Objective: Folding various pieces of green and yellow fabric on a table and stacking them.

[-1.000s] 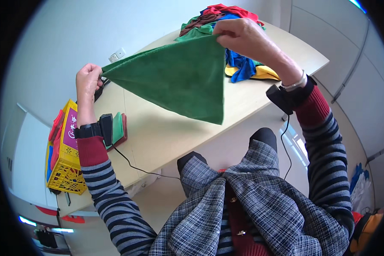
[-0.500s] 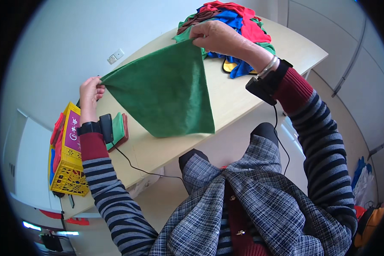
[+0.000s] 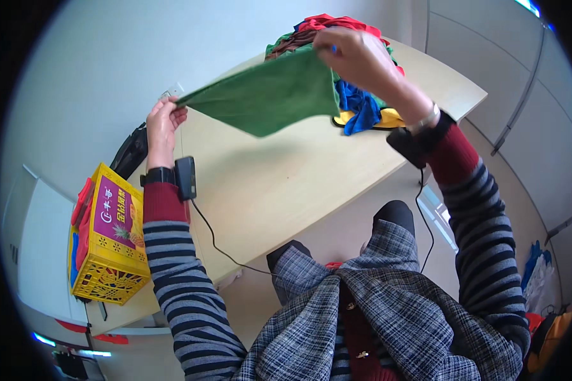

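Yellow plastic crate (image 3: pixel 111 254) stands at the far left beside the pale wooden table (image 3: pixel 279 190). Left hand (image 3: pixel 163 122) pinches one corner of a green cloth (image 3: pixel 270 98), fingers closed on it. Stretched above the tabletop, the cloth runs to the right hand (image 3: pixel 356 57), gripping the opposite edge before a heap of coloured cloths (image 3: pixel 349 105).

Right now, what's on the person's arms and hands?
Both hands bare. Left hand and right hand each come from a sleeve striped dark and grey with a dark red cuff. Each wrist carries a black box on a strap, trailing a thin black cable.
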The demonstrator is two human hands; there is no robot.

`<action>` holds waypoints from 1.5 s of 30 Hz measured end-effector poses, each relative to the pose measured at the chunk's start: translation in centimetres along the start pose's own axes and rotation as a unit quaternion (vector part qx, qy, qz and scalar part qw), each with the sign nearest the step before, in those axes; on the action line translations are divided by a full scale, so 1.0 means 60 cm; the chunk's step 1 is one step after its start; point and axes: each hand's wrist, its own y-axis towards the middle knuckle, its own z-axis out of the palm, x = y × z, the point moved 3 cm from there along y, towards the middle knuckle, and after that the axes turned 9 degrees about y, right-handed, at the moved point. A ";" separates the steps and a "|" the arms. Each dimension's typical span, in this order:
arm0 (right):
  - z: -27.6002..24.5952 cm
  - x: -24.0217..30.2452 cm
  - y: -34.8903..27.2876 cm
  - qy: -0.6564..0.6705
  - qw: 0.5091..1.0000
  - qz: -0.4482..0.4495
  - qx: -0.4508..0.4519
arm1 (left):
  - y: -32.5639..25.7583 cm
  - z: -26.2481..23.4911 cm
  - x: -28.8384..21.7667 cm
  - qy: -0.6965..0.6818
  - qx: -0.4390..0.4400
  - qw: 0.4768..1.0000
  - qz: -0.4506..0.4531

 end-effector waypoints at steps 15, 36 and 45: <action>0.284 0.206 -0.402 0.219 0.912 0.037 0.346 | -0.231 -0.179 0.492 0.135 0.060 0.938 -0.314; 0.391 0.147 -0.349 0.330 0.881 0.115 0.318 | -0.298 -0.083 0.362 0.512 -0.035 0.858 0.039; 0.420 0.010 -0.393 0.022 0.918 0.085 0.387 | -0.483 0.081 0.316 0.629 0.117 0.767 0.040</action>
